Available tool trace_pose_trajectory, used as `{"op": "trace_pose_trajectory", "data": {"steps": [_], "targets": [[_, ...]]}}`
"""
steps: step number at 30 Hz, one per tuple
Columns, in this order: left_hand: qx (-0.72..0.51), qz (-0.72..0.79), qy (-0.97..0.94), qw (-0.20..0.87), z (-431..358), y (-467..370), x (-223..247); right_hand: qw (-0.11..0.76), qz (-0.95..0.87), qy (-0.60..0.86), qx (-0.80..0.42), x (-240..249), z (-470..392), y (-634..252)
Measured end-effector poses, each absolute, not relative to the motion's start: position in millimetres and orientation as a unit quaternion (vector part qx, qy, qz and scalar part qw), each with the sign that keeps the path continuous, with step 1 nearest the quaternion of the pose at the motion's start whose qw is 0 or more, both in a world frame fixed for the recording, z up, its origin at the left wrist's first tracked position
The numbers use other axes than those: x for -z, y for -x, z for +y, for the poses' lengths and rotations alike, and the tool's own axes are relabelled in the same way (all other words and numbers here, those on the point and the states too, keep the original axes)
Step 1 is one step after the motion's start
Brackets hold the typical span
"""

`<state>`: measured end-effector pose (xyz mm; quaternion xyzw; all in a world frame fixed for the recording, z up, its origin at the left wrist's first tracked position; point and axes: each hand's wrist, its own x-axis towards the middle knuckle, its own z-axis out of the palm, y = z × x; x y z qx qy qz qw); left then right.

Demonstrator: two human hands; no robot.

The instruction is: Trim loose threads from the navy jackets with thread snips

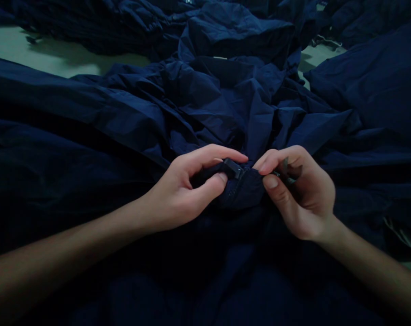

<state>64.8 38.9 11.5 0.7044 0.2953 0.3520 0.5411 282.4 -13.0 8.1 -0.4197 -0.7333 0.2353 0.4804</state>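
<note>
A dark navy jacket (219,102) with a hood-like part (235,34) lies in folds before me. In the middle, a gathered bit of its fabric (248,190) with a stitched edge is raised between my hands. My left hand (191,185) grips this fabric between thumb and fingers, beside a small black block-like fastener (233,167). My right hand (297,190) is closed, thumb and forefinger pinched at the fabric's right edge. Within its curled fingers sits a small dark metal tool (287,170) with a pointed piece; its exact kind is hard to make out.
More navy garments (123,27) are heaped at the back and on the right (371,86). A pale table surface (65,59) shows at the back left, with a small dark object (31,40) on it. Some light-coloured strands (327,43) lie at the back right.
</note>
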Motion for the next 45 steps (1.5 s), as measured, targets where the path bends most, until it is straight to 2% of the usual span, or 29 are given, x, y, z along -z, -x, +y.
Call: {"op": "trace_pose_trajectory", "data": {"steps": [8, 15, 21, 25, 30, 37, 41, 45], "targets": [[-0.259, 0.28, -0.677, 0.629, 45.3, -61.3, -15.4, 0.516, -0.729, 0.392, -0.221, -4.9, -9.5, -277.1], [-0.323, 0.181, -0.665, 0.648, 53.9, -54.7, -3.2, 0.483, -0.747, 0.404, -0.213, -8.2, -4.6, -277.1], [-0.293, 0.254, -0.613, 0.689, 51.3, -57.8, -10.1, 0.461, -0.774, 0.399, -0.169, -11.5, -7.9, -277.4], [-0.294, 0.303, -0.613, 0.668, 49.7, -62.2, -15.7, 0.446, -0.785, 0.377, -0.208, -16.8, -15.5, -277.6], [-0.283, 0.282, -0.664, 0.632, 47.4, -64.6, -15.2, 0.464, -0.788, 0.358, -0.187, -18.1, -17.6, -274.7], [-0.28, 0.312, -0.713, 0.562, 45.7, -64.8, -12.3, 0.434, -0.796, 0.388, -0.166, -20.9, -21.7, -268.5], [-0.284, 0.288, -0.727, 0.555, 45.8, -65.9, -11.9, 0.399, -0.817, 0.382, -0.164, -20.4, -20.2, -269.9], [-0.279, 0.29, -0.72, 0.565, 47.1, -64.9, -12.2, 0.412, -0.809, 0.38, -0.176, -16.0, -15.1, -272.4]]}}
